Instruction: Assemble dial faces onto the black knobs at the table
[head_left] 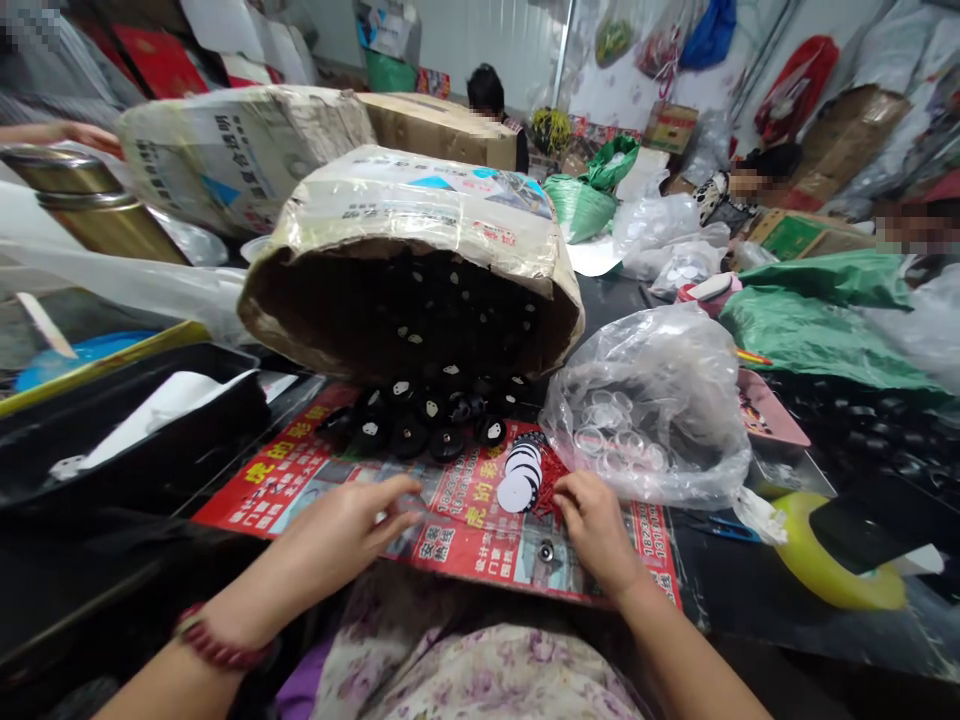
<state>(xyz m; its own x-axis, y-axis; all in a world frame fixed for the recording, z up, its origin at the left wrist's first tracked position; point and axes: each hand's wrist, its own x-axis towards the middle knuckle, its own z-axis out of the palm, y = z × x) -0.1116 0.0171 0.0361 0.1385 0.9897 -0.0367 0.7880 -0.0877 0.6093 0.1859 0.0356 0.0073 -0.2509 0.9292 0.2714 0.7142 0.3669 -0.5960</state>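
My left hand [369, 515] hovers over the left part of a red printed sheet [247, 492], thumb and index finger apart, with nothing visible between them. On the sheet's right side, my right hand [598, 525] has its fingertips drawn together at a small heap of thin red pieces [553, 478]; whatever they pinch is hidden. Between the hands lies a fanned row of white discs [516, 492] with black toothed discs beside it. A small round black part [546, 551] rests nearer to me. Several round black parts [409, 438] spill from a large taped carton [420, 215] lying on its side.
Right of the sheet sits a clear plastic bag [652, 400] of transparent rings. Blue-handled scissors or snips [724, 528] and a yellow tape roll [810, 560] lie further right. At left are a black tray [225, 385] and a gold flask [105, 210]. Other people sit across the table.
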